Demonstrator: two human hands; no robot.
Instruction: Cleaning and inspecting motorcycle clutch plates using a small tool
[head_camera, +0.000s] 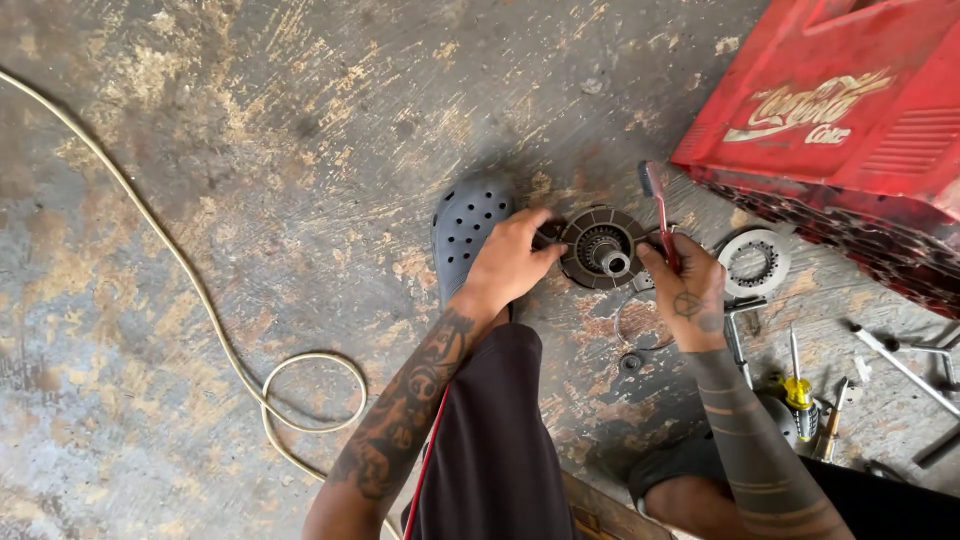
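The clutch disc (600, 248) lies flat on the floor (250, 150), hub pointing up, directly between the hands. The left hand (510, 262) pinches its left rim, beside the grey clog (462, 228). The right hand (688, 282) grips a red toothbrush (660, 215), fingers touching the right rim, brush head pointing far. Both hands are equally near.

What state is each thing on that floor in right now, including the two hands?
Left hand: gripping the round part's rim.
Right hand: holding a red toothbrush, bristles up.
Round clutch-like part: flat on the floor, hub upward.
Ring plate: lying loose.
Cord: looped, slack.
Red crate: upside down.
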